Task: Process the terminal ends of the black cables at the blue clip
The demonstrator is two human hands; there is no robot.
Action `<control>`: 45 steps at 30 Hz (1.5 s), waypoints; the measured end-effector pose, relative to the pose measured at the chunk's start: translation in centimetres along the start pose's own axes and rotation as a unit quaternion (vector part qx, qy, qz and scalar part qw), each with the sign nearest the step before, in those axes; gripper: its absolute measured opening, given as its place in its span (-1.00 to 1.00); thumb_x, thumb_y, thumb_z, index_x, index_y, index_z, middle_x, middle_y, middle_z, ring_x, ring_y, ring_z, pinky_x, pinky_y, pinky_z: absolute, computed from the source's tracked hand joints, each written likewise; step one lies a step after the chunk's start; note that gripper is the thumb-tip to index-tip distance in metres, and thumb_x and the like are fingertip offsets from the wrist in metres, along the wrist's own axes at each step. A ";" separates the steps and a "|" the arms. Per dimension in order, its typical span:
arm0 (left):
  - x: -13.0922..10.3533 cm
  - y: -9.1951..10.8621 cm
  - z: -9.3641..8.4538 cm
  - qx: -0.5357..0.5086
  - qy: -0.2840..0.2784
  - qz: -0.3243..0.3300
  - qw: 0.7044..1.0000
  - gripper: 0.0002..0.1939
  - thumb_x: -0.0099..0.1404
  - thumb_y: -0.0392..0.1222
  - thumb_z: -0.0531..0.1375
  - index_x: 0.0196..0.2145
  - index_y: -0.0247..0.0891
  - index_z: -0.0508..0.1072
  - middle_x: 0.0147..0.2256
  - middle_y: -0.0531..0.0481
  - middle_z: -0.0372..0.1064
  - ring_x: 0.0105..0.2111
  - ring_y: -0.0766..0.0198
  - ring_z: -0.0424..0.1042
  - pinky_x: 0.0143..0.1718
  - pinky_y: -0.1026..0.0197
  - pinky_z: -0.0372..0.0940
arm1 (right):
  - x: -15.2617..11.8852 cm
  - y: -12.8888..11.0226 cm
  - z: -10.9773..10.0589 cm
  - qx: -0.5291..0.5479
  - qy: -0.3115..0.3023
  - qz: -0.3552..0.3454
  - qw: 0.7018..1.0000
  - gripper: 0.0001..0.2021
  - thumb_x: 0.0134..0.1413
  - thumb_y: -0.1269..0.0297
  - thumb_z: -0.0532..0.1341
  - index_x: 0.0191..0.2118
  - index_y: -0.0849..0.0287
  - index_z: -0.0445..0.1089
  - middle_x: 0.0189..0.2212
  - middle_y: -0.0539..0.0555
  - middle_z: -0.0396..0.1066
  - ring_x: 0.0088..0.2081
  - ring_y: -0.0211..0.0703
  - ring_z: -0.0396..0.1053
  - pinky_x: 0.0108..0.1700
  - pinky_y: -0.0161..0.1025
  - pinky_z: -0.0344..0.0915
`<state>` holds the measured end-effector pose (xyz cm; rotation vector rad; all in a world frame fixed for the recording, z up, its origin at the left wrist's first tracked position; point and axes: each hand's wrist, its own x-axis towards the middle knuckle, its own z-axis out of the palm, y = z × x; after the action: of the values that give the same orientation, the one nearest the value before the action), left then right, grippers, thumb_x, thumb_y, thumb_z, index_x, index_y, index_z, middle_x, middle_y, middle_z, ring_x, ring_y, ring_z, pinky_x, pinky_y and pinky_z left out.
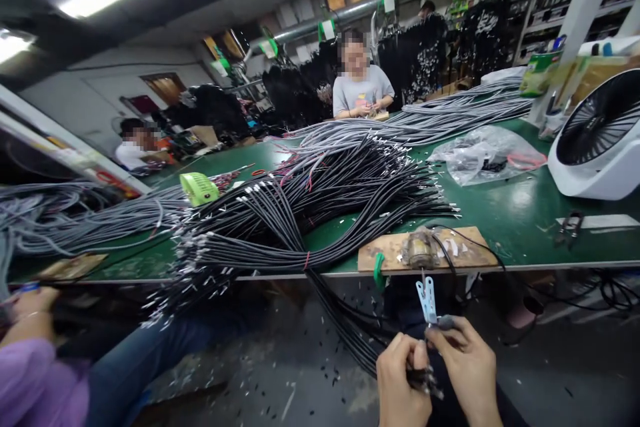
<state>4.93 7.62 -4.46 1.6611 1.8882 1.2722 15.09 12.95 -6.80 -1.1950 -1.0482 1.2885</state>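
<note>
Clock directions are read across the view. The left hand, at 5 o'clock, has its fingers closed on black cables, which run toward 10 o'clock up to the bench. Just beside it, the right hand brings its fingers to the lower end of a blue clothespin; whether they grip it cannot be told. A wooden board lies at the clothespin's 12 o'clock.

A white fan stands on the green table, just beside a clear plastic bag.
</note>
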 end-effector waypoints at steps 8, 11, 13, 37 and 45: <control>-0.4 -0.4 0.4 0.014 0.000 -0.024 1.000 -0.71 0.36 -0.30 -0.03 -0.52 -0.24 0.26 -0.54 0.00 0.29 -0.50 0.29 0.34 -0.46 0.31 0.16 | -1.2 1.7 -0.5 -0.205 0.115 -0.351 0.906 -0.89 -0.05 0.36 0.36 -0.34 0.09 0.47 -0.47 0.03 0.57 -0.50 -0.09 0.52 -0.37 -0.26 0.48; -0.2 -0.2 0.4 0.014 -0.007 -0.021 1.000 -0.70 0.37 -0.30 -0.04 -0.52 -0.24 0.27 -0.53 -0.01 0.30 -0.49 0.28 0.35 -0.44 0.31 0.17 | -1.2 1.5 -0.8 -0.187 0.081 -0.367 0.907 -0.86 -0.03 0.45 0.33 -0.33 0.06 0.45 -0.44 0.01 0.57 -0.47 -0.09 0.53 -0.34 -0.24 0.49; -0.1 -0.2 0.3 0.015 -0.005 -0.013 1.000 -0.70 0.37 -0.31 -0.05 -0.53 -0.24 0.27 -0.54 -0.01 0.29 -0.49 0.28 0.34 -0.44 0.31 0.16 | -1.2 1.6 -1.0 -0.179 0.093 -0.352 0.914 -0.87 -0.07 0.41 0.36 -0.33 0.08 0.47 -0.46 0.02 0.57 -0.49 -0.09 0.52 -0.35 -0.23 0.50; 1.0 0.1 -1.7 -0.062 -0.056 -0.059 0.995 -0.74 0.36 -0.24 0.08 -0.48 -0.29 0.40 -0.55 0.05 0.28 -0.56 0.36 0.26 -0.49 0.31 0.09 | 1.4 -3.5 -1.2 -0.115 -0.212 -0.188 0.952 -0.77 0.20 0.31 0.16 -0.47 0.19 0.43 -0.51 0.07 0.36 -0.40 -0.18 0.27 -0.30 -0.24 0.21; 2.9 -0.1 -2.7 -0.207 -0.099 0.063 0.971 -0.83 0.27 -0.20 0.22 -0.46 -0.28 0.46 -0.52 0.02 0.36 -0.52 0.33 0.32 -0.46 0.31 0.18 | 2.0 -1.9 -1.2 0.162 -0.381 0.174 0.893 -0.49 -0.17 -0.21 0.28 -0.64 0.22 0.31 -0.75 -0.05 0.21 -0.77 -0.39 0.04 -0.73 -0.38 -0.04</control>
<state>2.06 9.23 -2.18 1.6272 1.3114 1.3751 16.61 15.02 -5.24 -0.6203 -1.1096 2.2237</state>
